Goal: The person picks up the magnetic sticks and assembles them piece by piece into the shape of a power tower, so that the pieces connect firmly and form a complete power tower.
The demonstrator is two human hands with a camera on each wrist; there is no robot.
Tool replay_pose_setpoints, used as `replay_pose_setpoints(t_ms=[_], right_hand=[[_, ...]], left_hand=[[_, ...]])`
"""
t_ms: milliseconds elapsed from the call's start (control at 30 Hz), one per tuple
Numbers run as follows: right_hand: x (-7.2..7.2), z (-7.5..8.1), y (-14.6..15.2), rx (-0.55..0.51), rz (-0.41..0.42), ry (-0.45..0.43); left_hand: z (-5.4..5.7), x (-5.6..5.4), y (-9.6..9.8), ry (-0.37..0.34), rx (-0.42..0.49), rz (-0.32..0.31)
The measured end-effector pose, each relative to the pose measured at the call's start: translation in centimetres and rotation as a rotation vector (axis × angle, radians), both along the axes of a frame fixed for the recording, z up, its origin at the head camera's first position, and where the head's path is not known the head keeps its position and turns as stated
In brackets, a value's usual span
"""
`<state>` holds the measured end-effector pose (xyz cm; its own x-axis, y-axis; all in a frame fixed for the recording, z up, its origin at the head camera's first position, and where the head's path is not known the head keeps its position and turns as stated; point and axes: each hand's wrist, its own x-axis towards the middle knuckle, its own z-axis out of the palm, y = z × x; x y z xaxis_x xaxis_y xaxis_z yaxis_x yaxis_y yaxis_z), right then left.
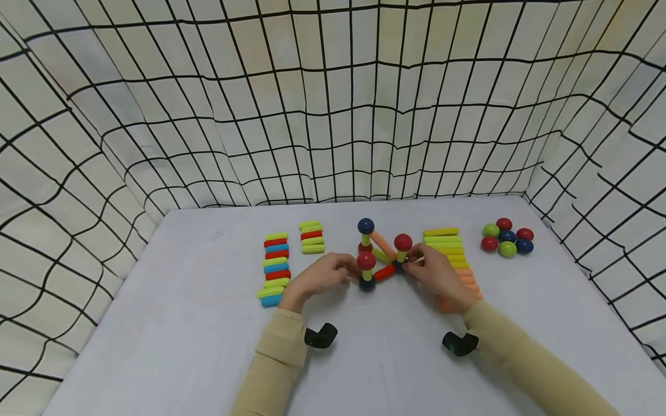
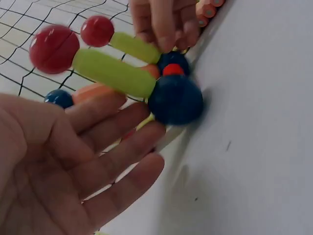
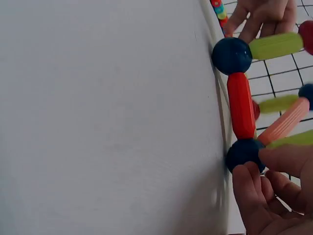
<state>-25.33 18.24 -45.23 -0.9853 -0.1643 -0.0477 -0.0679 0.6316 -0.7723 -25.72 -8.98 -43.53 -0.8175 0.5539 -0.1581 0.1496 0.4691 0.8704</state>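
A ball-and-rod structure stands on the table between both hands. Its near blue ball carries an upright green rod topped by a red ball. A red rod joins it to another blue ball, which my right hand pinches between thumb and fingers. That ball also bears a green rod with a red ball. Behind, an orange rod slants near a post with a blue top ball. My left hand has its fingers loosely extended beside the near blue ball; contact is unclear.
Left of the structure lie a column of coloured rods and a shorter column. Yellow and orange rods line up on the right, partly under the right arm. Loose balls cluster farther right. Black netting surrounds the table.
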Motion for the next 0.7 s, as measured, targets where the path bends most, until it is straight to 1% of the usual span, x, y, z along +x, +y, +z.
replay_pose_setpoints(t_ms=[100, 167, 233, 267, 300, 333, 400, 467, 533, 567, 633, 700], right_hand=[[-0.9, 0.0, 0.0, -0.028, -0.007, -0.017], [-1.3, 0.0, 0.0, -0.052, 0.007, -0.039], [-1.2, 0.1, 0.2, -0.067, 0.035, -0.050], [-1.1, 0.2, 0.5, -0.075, 0.054, -0.043], [-0.8, 0.3, 0.7, -0.080, 0.062, -0.038], [-0.4, 0.4, 1.1, -0.080, 0.071, -0.027], [0.6, 0.8, 2.1, -0.076, 0.071, -0.013], [1.9, 1.0, 3.5, -0.053, 0.069, 0.004], [3.2, 1.2, 5.0, -0.015, 0.063, 0.022], [3.8, 1.3, 5.8, 0.009, 0.062, 0.038], [5.0, 1.3, 7.3, 0.062, 0.073, 0.088], [6.0, 1.3, 8.6, 0.113, 0.097, 0.159]], left_hand=[[0.0, 0.4, 0.7, 0.008, -0.005, -0.129], [0.2, 0.6, 1.1, 0.034, -0.024, -0.207], [0.4, 0.8, 1.4, 0.084, -0.037, -0.247], [0.5, 0.9, 1.5, 0.100, -0.028, -0.244], [0.8, 0.9, 1.5, 0.122, -0.009, -0.229], [0.9, 1.0, 1.4, 0.141, 0.017, -0.198], [1.4, 1.0, 1.0, 0.175, 0.115, -0.105], [1.7, 0.9, 0.8, 0.223, 0.218, 0.014], [2.0, 0.8, 0.7, 0.300, 0.276, 0.141], [2.0, 0.7, 0.7, 0.338, 0.295, 0.198], [1.9, 0.5, 0.9, 0.401, 0.284, 0.298], [1.7, 0.3, 1.2, 0.419, 0.263, 0.351]])
